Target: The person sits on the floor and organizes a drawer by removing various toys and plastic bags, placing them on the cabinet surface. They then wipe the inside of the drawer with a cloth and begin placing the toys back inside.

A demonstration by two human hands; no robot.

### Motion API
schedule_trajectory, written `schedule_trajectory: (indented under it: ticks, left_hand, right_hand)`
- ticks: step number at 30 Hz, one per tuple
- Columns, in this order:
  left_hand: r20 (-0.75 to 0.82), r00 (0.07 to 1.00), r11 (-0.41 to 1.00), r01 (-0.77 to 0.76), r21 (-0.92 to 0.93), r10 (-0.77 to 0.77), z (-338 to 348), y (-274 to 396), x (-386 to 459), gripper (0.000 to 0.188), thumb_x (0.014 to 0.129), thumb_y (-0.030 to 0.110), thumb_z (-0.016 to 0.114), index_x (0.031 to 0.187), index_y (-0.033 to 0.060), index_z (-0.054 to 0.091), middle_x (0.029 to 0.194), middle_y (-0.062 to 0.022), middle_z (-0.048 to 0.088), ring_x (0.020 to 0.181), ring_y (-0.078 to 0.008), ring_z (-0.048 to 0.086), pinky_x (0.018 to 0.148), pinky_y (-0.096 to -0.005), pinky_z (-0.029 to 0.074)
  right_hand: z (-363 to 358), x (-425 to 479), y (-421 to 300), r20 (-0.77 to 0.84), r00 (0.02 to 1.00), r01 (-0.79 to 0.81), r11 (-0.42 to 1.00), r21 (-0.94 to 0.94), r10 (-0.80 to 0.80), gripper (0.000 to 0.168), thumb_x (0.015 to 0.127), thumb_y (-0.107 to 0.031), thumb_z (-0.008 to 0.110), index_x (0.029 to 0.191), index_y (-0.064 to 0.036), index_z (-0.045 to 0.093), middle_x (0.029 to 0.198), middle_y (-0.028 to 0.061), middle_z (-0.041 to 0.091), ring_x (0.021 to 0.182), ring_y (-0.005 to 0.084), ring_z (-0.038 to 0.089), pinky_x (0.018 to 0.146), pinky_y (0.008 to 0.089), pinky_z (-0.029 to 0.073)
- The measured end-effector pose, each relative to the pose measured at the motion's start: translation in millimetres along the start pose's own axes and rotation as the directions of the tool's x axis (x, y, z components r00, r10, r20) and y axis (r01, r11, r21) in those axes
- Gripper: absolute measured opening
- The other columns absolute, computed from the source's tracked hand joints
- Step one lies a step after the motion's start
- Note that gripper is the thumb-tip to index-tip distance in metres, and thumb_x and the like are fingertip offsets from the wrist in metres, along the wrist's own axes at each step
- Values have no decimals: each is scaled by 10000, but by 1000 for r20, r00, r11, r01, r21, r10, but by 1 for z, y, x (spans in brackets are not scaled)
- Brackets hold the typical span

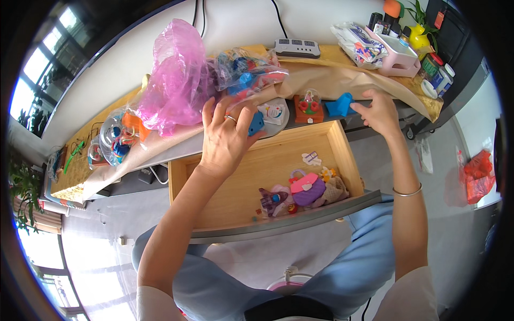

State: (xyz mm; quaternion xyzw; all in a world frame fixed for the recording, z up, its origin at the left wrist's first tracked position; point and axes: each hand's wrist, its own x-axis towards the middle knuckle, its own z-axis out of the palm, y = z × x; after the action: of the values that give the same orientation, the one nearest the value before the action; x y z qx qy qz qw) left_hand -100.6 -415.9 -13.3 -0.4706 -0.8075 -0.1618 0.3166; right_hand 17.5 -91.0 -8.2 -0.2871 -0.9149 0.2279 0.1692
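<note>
My left hand (228, 132) reaches over the cabinet top, its thumb and fingers around a small blue toy (255, 123) beside a white cartoon-cat item (273, 114). My right hand (375, 112) is at the cabinet's front edge, thumb and finger against the tip of a blue plastic piece (340, 105); whether it grips the piece is unclear. Between the hands stands a red toy with a clear dome (309, 106). Below, the open wooden drawer (225, 192) holds a pink and purple toy bag (307, 189), a purple toy plane (274, 201) and other small items.
A pink plastic bag (174, 80) and clear bags of toys (245, 72) lie behind my left hand. A power strip (297, 48) sits by the wall. Right of it stand a pink-white organizer (397, 54) and bottles. Red bags (479, 176) rest at far right. My knees flank the drawer.
</note>
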Motion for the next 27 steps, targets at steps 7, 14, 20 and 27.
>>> schedule_trajectory:
  ticks: [7, 14, 20, 27]
  left_hand:
    - [85, 996, 1000, 9, 19, -11, 5, 1, -6, 750, 578, 356, 838, 1228, 125, 543, 1317, -31, 533, 1264, -306, 451, 1104, -613, 207]
    - [133, 991, 1000, -26, 5, 25, -2, -4, -11, 765, 531, 370, 839, 1218, 180, 563, 1322, -31, 536, 1268, -304, 452, 1102, -615, 212]
    - [57, 998, 996, -28, 80, 23, -5, -9, -7, 749, 531, 426, 820, 1164, 120, 561, 1234, -40, 591, 1201, -308, 509, 1098, -619, 206]
    - [13, 992, 979, 123, 162, -127, 16, -9, 6, 811, 565, 515, 782, 1163, 42, 505, 1110, -78, 626, 1141, -315, 540, 1081, -634, 211]
  right_hand:
    - [-19, -7, -5, 74, 997, -22, 995, 101, 14, 336, 816, -308, 721, 912, 5, 647, 617, 81, 643, 494, 135, 626, 507, 276, 487]
    - [-15, -6, -9, 81, 996, 35, 995, 95, -42, 301, 828, -307, 710, 856, -11, 656, 615, 66, 636, 491, 135, 622, 513, 286, 486]
    - [-11, -6, -10, 72, 995, 71, 996, 57, -75, 289, 828, -306, 707, 848, -21, 660, 614, 57, 628, 492, 144, 618, 533, 306, 481]
    - [-11, -7, -9, 63, 993, 94, 994, 61, -98, 282, 835, -299, 701, 831, -20, 657, 608, 56, 620, 492, 143, 616, 528, 305, 475]
